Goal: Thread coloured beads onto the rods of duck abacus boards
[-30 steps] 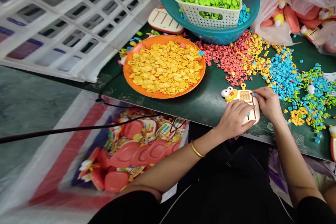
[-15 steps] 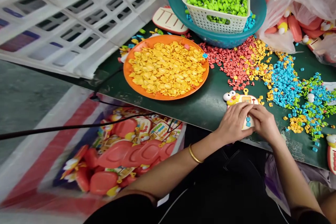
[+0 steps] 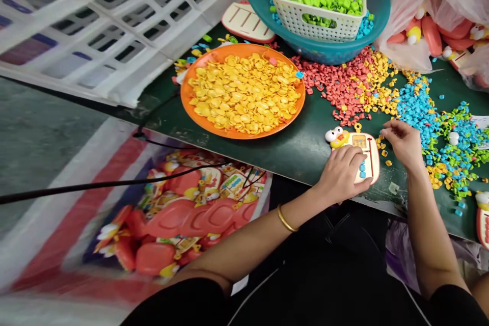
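Observation:
A cream and red plastic toy board (image 3: 372, 163) with a duck head and bulging white eyes lies by the table's near edge. My left hand (image 3: 342, 170) grips it from the left, fingers over its face and thumb along the lower edge. Blue square beads (image 3: 362, 170) sit in one slot of the board. Just right of the board is my right hand (image 3: 405, 143), apart from it, with thumb and forefinger pinched together. Whatever is between those fingertips is too small to make out. Loose yellow beads (image 3: 384, 153) lie beneath them.
An orange plate (image 3: 186, 107) holds yellow oval pieces. Behind it, a teal basin (image 3: 255, 2) carries a white basket (image 3: 284, 18) of green pieces. Red beads (image 3: 349, 86) and blue beads (image 3: 414, 107) spread rightward. A white crate (image 3: 126, 81) stands left; finished-looking toys (image 3: 171, 219) fill a bag below.
My right hand has moved off the board to the right, over the loose yellow beads. My left hand stays on the board, more of which now shows.

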Tool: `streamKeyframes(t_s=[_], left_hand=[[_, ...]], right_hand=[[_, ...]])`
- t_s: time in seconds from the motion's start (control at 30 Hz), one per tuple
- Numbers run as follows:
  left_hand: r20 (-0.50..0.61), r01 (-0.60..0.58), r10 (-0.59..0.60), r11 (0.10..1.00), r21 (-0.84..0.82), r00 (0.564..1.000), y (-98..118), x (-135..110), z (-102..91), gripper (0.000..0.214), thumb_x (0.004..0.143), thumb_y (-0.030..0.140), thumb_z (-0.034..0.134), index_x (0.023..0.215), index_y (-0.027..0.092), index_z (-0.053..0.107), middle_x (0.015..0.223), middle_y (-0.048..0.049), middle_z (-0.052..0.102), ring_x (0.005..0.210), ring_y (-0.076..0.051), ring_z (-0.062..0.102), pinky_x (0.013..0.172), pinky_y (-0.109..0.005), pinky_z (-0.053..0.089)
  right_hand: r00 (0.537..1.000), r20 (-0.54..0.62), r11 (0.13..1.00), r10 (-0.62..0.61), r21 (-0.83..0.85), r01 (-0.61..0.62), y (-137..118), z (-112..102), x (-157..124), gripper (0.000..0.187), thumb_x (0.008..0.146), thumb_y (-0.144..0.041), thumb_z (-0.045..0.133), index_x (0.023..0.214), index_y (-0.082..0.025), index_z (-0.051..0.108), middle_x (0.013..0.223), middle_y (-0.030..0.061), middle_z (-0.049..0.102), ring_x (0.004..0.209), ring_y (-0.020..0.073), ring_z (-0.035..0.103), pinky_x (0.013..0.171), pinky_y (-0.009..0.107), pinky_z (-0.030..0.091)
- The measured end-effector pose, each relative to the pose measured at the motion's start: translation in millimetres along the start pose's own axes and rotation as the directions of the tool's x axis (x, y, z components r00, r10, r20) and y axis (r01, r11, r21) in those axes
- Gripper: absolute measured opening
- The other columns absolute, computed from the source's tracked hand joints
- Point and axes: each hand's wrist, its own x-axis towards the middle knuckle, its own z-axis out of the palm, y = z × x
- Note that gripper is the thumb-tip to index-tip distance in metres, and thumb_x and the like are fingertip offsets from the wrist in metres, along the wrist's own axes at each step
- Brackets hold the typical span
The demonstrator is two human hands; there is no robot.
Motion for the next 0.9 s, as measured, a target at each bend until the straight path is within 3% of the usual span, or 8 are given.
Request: streamKeyframes(t_s=[0.1, 0.3, 0.5, 0.57, 0.63, 0.73, 0.8, 0.9], left_hand=[[0.005, -0.025, 0.025, 1.000, -0.014, 1.000, -1.9, 0.1, -0.4, 0.036, 0.085, 0.046, 0.063, 0.104, 0.015, 0.061, 0.111, -0.0135, 0.065, 0.104, -0.030, 0.058, 0.092, -0.045, 0.047], [0.049, -0.061, 0.062, 0.998, -0.025, 0.997, -6.7, 0.7, -3.5, 0.030, 0.086, 0.043, 0.061, 0.101, 0.017, 0.058, 0.109, -0.0125, 0.065, 0.103, -0.029, 0.058, 0.090, -0.045, 0.047], [0.138, -0.134, 0.142, 0.989, -0.063, 0.980, -16.2, 0.5, -11.2, 0.035, 0.085, 0.048, 0.062, 0.100, 0.017, 0.058, 0.105, -0.0124, 0.064, 0.100, -0.029, 0.057, 0.086, -0.044, 0.047], [0.177, -0.175, 0.187, 0.981, -0.079, 0.966, -19.4, -0.3, -15.2, 0.033, 0.087, 0.046, 0.060, 0.101, 0.016, 0.058, 0.105, -0.0125, 0.064, 0.101, -0.029, 0.058, 0.087, -0.044, 0.047], [0.218, -0.184, 0.201, 0.978, -0.093, 0.955, -20.2, -1.9, -19.1, 0.031, 0.087, 0.044, 0.060, 0.102, 0.017, 0.059, 0.108, -0.0129, 0.064, 0.103, -0.029, 0.058, 0.089, -0.044, 0.048], [0.248, -0.179, 0.201, 0.978, -0.112, 0.948, -15.7, -3.9, -20.3, 0.028, 0.086, 0.042, 0.061, 0.100, 0.018, 0.059, 0.120, -0.0143, 0.063, 0.112, -0.030, 0.057, 0.095, -0.046, 0.047], [0.239, -0.198, 0.225, 0.971, -0.131, 0.945, -9.3, -2.5, -16.3, 0.026, 0.088, 0.043, 0.060, 0.097, 0.019, 0.059, 0.131, -0.0150, 0.061, 0.121, -0.031, 0.054, 0.101, -0.049, 0.045], [0.199, -0.230, 0.261, 0.959, -0.168, 0.944, 2.6, 3.5, -6.0, 0.021, 0.092, 0.040, 0.058, 0.091, 0.019, 0.059, 0.138, -0.0137, 0.059, 0.131, -0.029, 0.051, 0.108, -0.047, 0.041]], right_hand=[[0.993, 0.106, 0.996, -0.042, 0.079, 0.034, -8.9, 8.1, -19.6, 0.019, 0.085, -0.033, 0.061, 0.094, -0.019, 0.069, 0.080, 0.0032, 0.068, 0.070, 0.0170, 0.060, 0.067, 0.032, 0.050], [0.955, 0.024, 0.891, -0.296, -0.353, 0.285, -17.8, 28.3, -40.0, 0.025, 0.094, -0.019, 0.046, 0.088, -0.022, 0.070, 0.090, 0.0095, 0.064, 0.090, 0.0240, 0.055, 0.082, 0.038, 0.049], [0.945, 0.002, 0.915, -0.328, -0.250, 0.318, -21.7, 38.2, -84.3, 0.032, 0.096, -0.014, 0.043, 0.101, -0.023, 0.072, 0.095, 0.0076, 0.070, 0.090, 0.0196, 0.062, 0.083, 0.033, 0.053], [0.951, -0.072, 0.936, -0.300, -0.216, 0.279, -14.8, 20.9, -90.7, 0.030, 0.096, -0.016, 0.045, 0.106, -0.024, 0.072, 0.102, 0.0066, 0.071, 0.095, 0.0187, 0.064, 0.085, 0.032, 0.053], [0.942, -0.255, 0.948, -0.218, -0.286, 0.142, 0.1, -11.2, -95.2, 0.023, 0.095, -0.023, 0.052, 0.103, -0.023, 0.074, 0.103, 0.0072, 0.070, 0.095, 0.0201, 0.064, 0.082, 0.033, 0.053], [0.863, -0.492, 0.913, -0.114, -0.394, -0.104, 30.3, -64.9, -96.5, 0.019, 0.091, -0.029, 0.060, 0.091, -0.019, 0.076, 0.088, 0.0092, 0.068, 0.080, 0.0214, 0.061, 0.072, 0.035, 0.049], [0.862, -0.496, 0.898, -0.099, -0.418, -0.138, 47.3, -86.9, -89.1, 0.021, 0.092, -0.029, 0.059, 0.088, -0.017, 0.076, 0.085, 0.0102, 0.068, 0.078, 0.0218, 0.059, 0.073, 0.037, 0.047], [0.915, -0.389, 0.890, -0.111, -0.449, -0.083, 61.1, -91.3, -68.5, 0.020, 0.091, -0.029, 0.058, 0.086, -0.019, 0.075, 0.087, 0.0096, 0.070, 0.086, 0.0236, 0.059, 0.081, 0.038, 0.046]])
